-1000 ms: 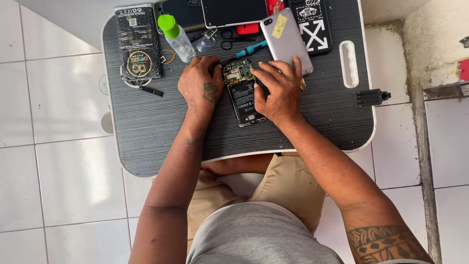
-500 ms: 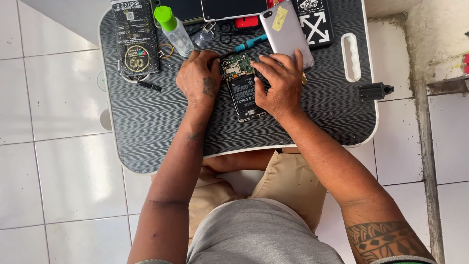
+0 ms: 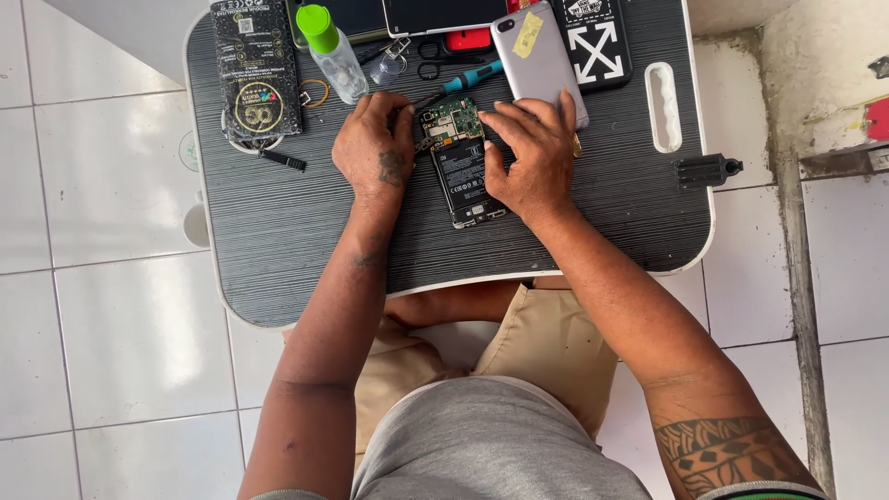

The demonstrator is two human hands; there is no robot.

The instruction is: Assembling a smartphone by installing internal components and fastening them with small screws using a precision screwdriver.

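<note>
An opened phone [image 3: 460,167] lies back-up on the black lap table [image 3: 278,231], its black battery and green circuit board exposed. My left hand [image 3: 373,148] curls against the phone's upper left edge, fingertips at the circuit board. My right hand [image 3: 528,153] grips the right edge, with fingers over the board's top right corner. Whether a small tool sits in my left fingers is unclear.
Behind the hands lie a silver phone back cover [image 3: 537,56], a blue-handled screwdriver [image 3: 470,78], a clear bottle with a green cap [image 3: 331,42], a black patterned case [image 3: 594,42], scissors and a dark printed box [image 3: 257,69]. White floor tiles surround the table.
Both hands stay on the opened phone. The view has tilted a little, so the table sits higher in frame and its far items are partly cut off.
</note>
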